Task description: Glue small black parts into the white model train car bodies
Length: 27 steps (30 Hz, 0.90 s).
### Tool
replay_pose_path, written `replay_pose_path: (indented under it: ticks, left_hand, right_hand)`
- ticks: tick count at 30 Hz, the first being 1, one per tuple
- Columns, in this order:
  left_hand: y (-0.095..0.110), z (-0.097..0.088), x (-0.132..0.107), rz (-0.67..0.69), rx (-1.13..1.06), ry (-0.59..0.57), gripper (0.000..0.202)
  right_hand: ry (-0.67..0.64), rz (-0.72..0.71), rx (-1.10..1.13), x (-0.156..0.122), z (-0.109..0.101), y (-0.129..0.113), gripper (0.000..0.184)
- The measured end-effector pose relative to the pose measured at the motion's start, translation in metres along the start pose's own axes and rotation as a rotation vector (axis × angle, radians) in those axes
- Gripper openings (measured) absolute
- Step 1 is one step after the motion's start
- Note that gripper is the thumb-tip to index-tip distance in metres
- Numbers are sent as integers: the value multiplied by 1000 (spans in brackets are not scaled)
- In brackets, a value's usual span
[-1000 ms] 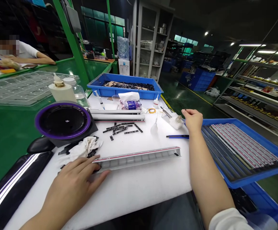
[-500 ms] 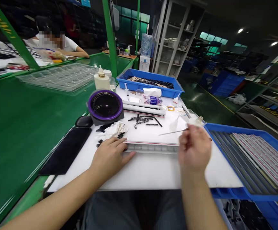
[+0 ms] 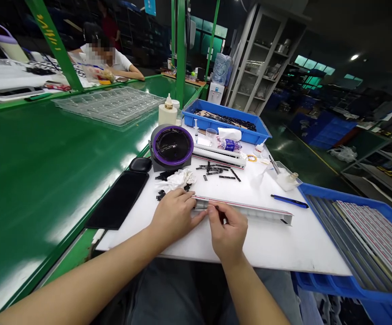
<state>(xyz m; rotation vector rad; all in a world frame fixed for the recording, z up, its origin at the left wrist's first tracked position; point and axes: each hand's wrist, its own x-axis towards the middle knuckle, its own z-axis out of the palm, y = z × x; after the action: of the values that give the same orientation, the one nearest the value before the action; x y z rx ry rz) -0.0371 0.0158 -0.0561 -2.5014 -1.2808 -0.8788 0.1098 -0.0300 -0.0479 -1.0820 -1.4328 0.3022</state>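
A long white channel-shaped rail (image 3: 256, 208) with a red line along its top edge lies across the white board. My left hand (image 3: 174, 215) is closed round the rail's left end, thumb reaching to the right. Close beside that thumb, my right hand (image 3: 228, 228) pinches a thin, dark, pointed tool (image 3: 200, 208) against the rail; most of the tool is hidden by the fingers. A small black piece (image 3: 284, 221) shows inside the rail's right end. Behind my left hand lie a crumpled white cloth (image 3: 177, 180) and dark bits.
Several black strips (image 3: 216, 169), more rails (image 3: 219, 158) and a round purple-rimmed device (image 3: 172, 145) stand farther back. A blue pen (image 3: 289, 201) lies right. Blue trays (image 3: 228, 131) with parts sit behind; another blue tray (image 3: 304, 189) holds rails. A person (image 3: 126, 65) sits across.
My right hand has moved left and down with the thin tool, from above the rail's right part to beside my left hand. The blue pen now shows. The whole view has shifted.
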Motion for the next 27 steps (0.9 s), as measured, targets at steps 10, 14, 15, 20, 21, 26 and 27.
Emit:
replay_pose_path:
  ticks: [10, 14, 15, 20, 21, 26, 27]
  left_hand:
    - [-1, 1, -1, 1, 26, -17, 27]
    - [-2, 2, 0, 13, 22, -4, 27]
    - [-3, 2, 0, 18, 21, -7, 27]
    - [-5, 1, -1, 38, 27, 19, 30]
    - [-6, 1, -1, 50, 28, 30, 31]
    - [-10, 4, -1, 88, 39, 65, 33]
    - [-11, 4, 0, 92, 38, 68, 32]
  right_hand:
    - [40, 22, 25, -3, -4, 1, 11]
    - [-3, 61, 25, -1, -1, 3, 10]
    - [-14, 62, 20, -1, 0, 2, 10]
    - [55, 37, 59, 0, -11, -6, 11]
    - [81, 41, 68, 4, -21, -7, 11]
    - [522, 3, -52, 57, -114, 20, 20]
    - [611, 10, -94, 74, -138, 32, 25]
